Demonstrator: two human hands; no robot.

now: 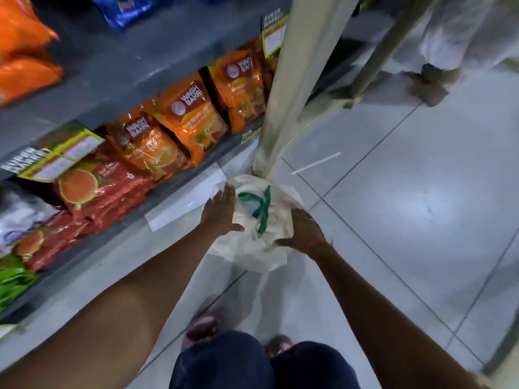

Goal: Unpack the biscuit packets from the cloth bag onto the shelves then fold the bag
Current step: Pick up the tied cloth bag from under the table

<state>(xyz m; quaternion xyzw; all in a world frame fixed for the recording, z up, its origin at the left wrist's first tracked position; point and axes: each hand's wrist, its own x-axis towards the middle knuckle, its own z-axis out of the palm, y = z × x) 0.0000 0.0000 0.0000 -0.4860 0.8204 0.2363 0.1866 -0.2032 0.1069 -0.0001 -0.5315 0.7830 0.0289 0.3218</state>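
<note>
A cream cloth bag (261, 242) with green handles (262, 210) lies crumpled on the tiled floor at the foot of a pale post. My left hand (220, 213) rests flat on the bag's left side, fingers stretched out. On the bag's right side, my right hand (304, 230) presses with its fingers curled over the cloth. Both hands touch the bag; I cannot tell whether either one grips it. Red packets printed with round biscuits (98, 189) stand on the lowest shelf to the left.
Orange Wagh Bakri pouches (191, 116) fill the lowest shelf beside the pale post (283, 102). Price tags (59, 161) hang on the grey shelf edge. Another person's feet (429, 85) stand at the far right. My own feet (202, 329) are below the bag.
</note>
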